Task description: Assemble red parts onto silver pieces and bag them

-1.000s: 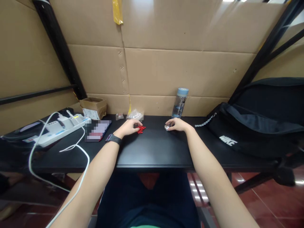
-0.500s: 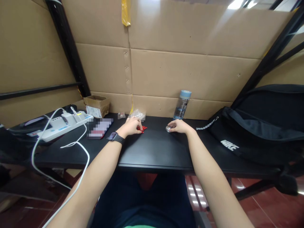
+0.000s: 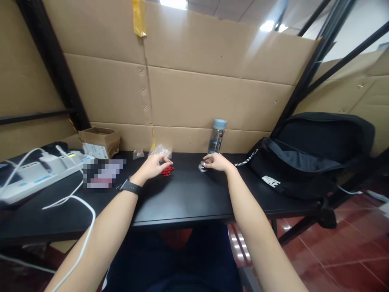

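A small pile of red pieces (image 3: 167,171) lies on the black table (image 3: 185,198). My left hand (image 3: 154,165) is just left of the pile and partly over it, its thumb and fingers apart with nothing seen between them. To the right, my right hand (image 3: 215,161) has its fingertips on a small round silvery object (image 3: 202,166) at the table surface. Behind my left hand lies a crumpled clear plastic bag (image 3: 162,151), and a smaller clear packet (image 3: 138,153) is left of it.
A bottle with a blue lid (image 3: 216,136) stands behind my right hand. An open black bag (image 3: 291,162) is at the right. On the left are a cardboard box (image 3: 101,142), a blurred-out flat item (image 3: 103,174), a white power strip (image 3: 45,174) and a white cable (image 3: 88,207).
The view has swung to the right. My left hand's fingers have lifted and opened away from the red pieces, which show more now. My right hand remains at the silvery object.
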Available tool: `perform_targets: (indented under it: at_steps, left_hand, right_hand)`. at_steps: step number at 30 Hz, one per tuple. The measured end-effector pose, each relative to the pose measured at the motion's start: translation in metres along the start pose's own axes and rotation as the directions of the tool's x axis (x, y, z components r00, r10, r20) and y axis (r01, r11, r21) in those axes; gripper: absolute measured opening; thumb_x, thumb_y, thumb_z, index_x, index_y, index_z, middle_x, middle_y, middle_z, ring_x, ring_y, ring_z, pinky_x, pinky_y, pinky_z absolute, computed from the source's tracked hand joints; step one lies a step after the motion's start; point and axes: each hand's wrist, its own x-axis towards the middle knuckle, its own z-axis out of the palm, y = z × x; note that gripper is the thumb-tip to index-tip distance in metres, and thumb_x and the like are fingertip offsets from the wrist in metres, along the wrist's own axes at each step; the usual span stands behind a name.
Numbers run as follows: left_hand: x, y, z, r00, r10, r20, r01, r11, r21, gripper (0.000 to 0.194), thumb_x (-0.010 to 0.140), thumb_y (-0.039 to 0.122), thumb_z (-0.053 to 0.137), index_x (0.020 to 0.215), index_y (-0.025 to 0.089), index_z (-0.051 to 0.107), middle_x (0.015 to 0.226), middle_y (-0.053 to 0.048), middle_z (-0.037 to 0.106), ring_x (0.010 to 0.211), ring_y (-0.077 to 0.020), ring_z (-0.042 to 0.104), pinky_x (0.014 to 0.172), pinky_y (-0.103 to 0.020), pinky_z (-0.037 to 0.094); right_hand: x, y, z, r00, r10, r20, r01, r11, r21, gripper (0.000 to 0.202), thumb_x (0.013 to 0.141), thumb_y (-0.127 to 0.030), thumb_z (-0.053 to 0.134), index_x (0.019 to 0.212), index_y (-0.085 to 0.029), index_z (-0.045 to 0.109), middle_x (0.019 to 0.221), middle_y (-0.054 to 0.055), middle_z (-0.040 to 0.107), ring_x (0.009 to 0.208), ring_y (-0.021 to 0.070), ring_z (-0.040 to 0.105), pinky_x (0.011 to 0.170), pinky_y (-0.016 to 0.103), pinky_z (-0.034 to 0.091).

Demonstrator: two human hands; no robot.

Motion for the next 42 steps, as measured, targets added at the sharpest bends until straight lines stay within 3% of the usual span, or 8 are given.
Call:
perform_targets:
  at_steps: [5,12,18,24,31,37,42]
  left_hand:
    - [0.002,0.008,0.007,0.992,-0.061,-0.11,0.043,0.987,-0.157,0.028,0.079,0.046,0.076,0.077,0.018,0.072,0.089,-0.007,0.077,0.085,-0.0225,0.071,0.088,-0.037,0.054]
    - [0.004,0.016,0.012,0.963,-0.153,-0.221,0.088,0.957,-0.277,0.027,0.071,0.044,0.083,0.079,0.018,0.08,0.086,-0.009,0.079,0.084,-0.0264,0.074,0.087,-0.04,0.056]
    - [0.005,0.019,0.019,0.963,-0.158,-0.217,0.09,0.952,-0.292,0.025,0.077,0.041,0.08,0.092,0.021,0.083,0.094,-0.008,0.08,0.092,-0.0278,0.075,0.091,-0.041,0.056]
    - [0.005,0.024,0.031,0.97,-0.107,-0.216,0.043,0.959,-0.282,0.022,0.08,0.035,0.077,0.096,0.021,0.081,0.094,-0.007,0.08,0.09,-0.0249,0.075,0.088,-0.038,0.056]
    - [0.002,0.035,0.033,0.961,0.029,-0.274,-0.027,1.0,0.013,0.008,0.085,0.032,0.075,0.086,0.026,0.08,0.092,-0.003,0.077,0.095,-0.023,0.068,0.094,-0.039,0.049]
    - [0.001,0.038,0.037,0.955,0.012,-0.297,0.024,0.993,0.117,0.009,0.089,0.033,0.072,0.089,0.028,0.079,0.114,-0.004,0.066,0.113,-0.0244,0.059,0.102,-0.044,0.039]
    - [0.001,0.038,0.04,0.965,0.031,-0.26,0.013,0.986,0.167,0.011,0.091,0.033,0.068,0.09,0.028,0.079,0.118,-0.004,0.063,0.118,-0.0253,0.054,0.103,-0.045,0.036]
  right_hand:
    - [0.004,-0.005,0.009,0.996,-0.001,-0.087,0.041,0.89,0.454,0.052,0.072,-0.031,0.085,0.119,-0.016,0.071,0.107,0.014,0.078,0.101,0.0269,0.074,0.091,0.039,0.059]
    - [0.004,-0.042,0.033,0.989,-0.107,-0.104,0.149,0.675,0.722,0.05,0.074,-0.029,0.081,0.121,-0.018,0.067,0.11,0.013,0.076,0.094,0.0241,0.076,0.087,0.038,0.06]
    - [0.005,-0.062,0.055,0.973,-0.223,-0.065,0.188,0.591,0.784,0.051,0.072,-0.025,0.083,0.121,-0.021,0.066,0.118,0.011,0.073,0.101,0.0236,0.074,0.09,0.037,0.058]
    - [0.006,-0.07,0.067,0.961,-0.271,-0.05,0.202,0.568,0.798,0.051,0.07,-0.024,0.085,0.119,-0.02,0.068,0.111,0.009,0.074,0.102,0.0229,0.072,0.095,0.04,0.056]
    - [0.007,-0.073,0.069,0.964,-0.254,-0.076,0.215,0.581,0.785,0.052,0.067,-0.024,0.086,0.117,-0.021,0.07,0.108,0.008,0.075,0.106,0.024,0.07,0.096,0.04,0.055]
    - [0.007,-0.075,0.071,0.96,-0.271,-0.073,0.22,0.565,0.795,0.056,0.067,-0.028,0.088,0.119,-0.021,0.069,0.116,0.009,0.073,0.101,0.0233,0.072,0.1,0.043,0.055]
    - [0.007,-0.076,0.071,0.961,-0.264,-0.077,0.219,0.567,0.794,0.056,0.066,-0.027,0.089,0.117,-0.021,0.069,0.116,0.008,0.073,0.098,0.022,0.073,0.1,0.043,0.055]
